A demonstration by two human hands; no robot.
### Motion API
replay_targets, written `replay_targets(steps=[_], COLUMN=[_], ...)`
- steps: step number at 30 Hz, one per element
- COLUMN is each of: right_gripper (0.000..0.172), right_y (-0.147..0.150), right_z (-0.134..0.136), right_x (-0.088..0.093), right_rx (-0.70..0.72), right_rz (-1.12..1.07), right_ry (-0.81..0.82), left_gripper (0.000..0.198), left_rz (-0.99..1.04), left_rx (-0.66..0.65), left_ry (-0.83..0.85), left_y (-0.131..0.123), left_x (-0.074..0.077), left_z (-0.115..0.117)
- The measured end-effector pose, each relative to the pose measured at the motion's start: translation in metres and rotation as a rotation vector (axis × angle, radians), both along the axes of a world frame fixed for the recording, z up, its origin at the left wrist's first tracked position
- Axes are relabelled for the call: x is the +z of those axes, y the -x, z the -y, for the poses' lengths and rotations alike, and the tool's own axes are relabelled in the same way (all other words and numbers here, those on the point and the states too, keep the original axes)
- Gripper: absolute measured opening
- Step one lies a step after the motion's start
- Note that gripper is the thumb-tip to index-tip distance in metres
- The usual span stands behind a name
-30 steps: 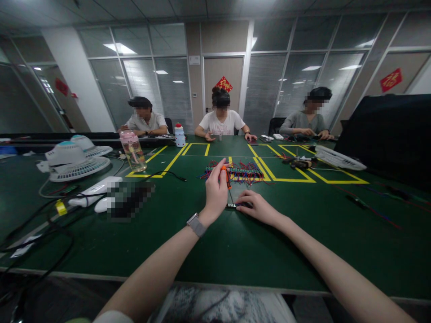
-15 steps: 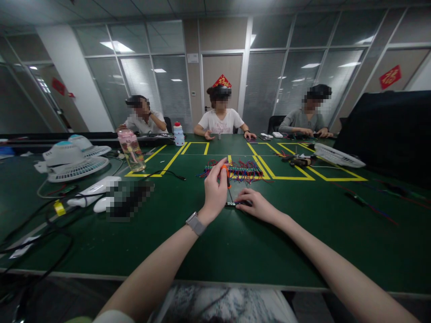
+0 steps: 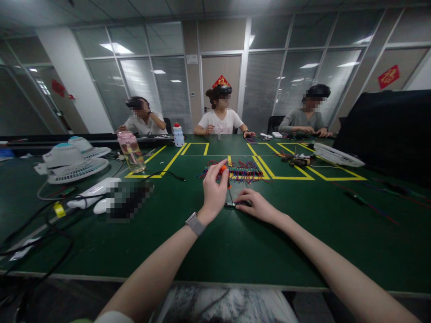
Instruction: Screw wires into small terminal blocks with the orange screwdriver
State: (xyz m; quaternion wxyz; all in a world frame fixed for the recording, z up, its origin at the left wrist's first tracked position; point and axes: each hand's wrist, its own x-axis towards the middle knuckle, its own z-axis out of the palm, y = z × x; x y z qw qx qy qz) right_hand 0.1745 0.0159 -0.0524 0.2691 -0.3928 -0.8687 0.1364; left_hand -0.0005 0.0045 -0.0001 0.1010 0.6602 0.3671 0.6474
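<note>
My left hand [image 3: 215, 190] is closed round the orange and black handle of a screwdriver [image 3: 229, 186]. The screwdriver stands nearly upright, its thin shaft pointing down at a small dark part with a whitish top [image 3: 230, 204] on the table. My right hand [image 3: 254, 203] rests on the table just right of the tip, its fingers closed on the end of this small part. Most of the part is hidden under the fingers, so its kind does not show. Just beyond my hands lies a row of small circuit boards with red and blue wires [image 3: 245, 171].
On the green table [image 3: 202, 255] yellow tape marks out boxes. At left are white fans [image 3: 72, 157], a pink-capped bottle [image 3: 131, 150] and black cables [image 3: 67, 233]. Hand tools [image 3: 298, 160] and a white fan cover [image 3: 338, 155] lie at right. Three people sit across.
My left hand and the screwdriver handle have shifted very slightly, while the tip stays on the small part. My right hand has kept its place. Across the table, the middle person's head has turned.
</note>
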Motion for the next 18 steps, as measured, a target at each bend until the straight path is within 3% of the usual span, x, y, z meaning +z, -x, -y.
replay_targets(steps=[4, 10, 15, 18], right_gripper=[0.017, 0.018, 0.018, 0.017], right_y=[-0.0001, -0.0008, -0.0002, 0.0000], right_z=[-0.0008, -0.0018, -0.0009, -0.0006], right_x=[-0.0011, -0.0017, -0.0009, -0.0008], right_rx=[0.003, 0.009, 0.003, -0.002], right_rz=[-0.008, -0.006, 0.000, 0.001], right_ry=[-0.010, -0.004, -0.001, 0.000], left_gripper=[0.025, 0.034, 0.023, 0.028], left_rz=[-0.022, 0.039, -0.006, -0.003], left_rx=[0.053, -0.066, 0.027, 0.025], left_ry=[0.018, 0.022, -0.018, -0.002], left_y=[-0.0007, -0.0014, -0.0002, -0.0008], left_x=[0.0011, -0.0020, -0.0004, -0.0007], left_z=[0.0036, -0.0001, 0.0027, 0.0031])
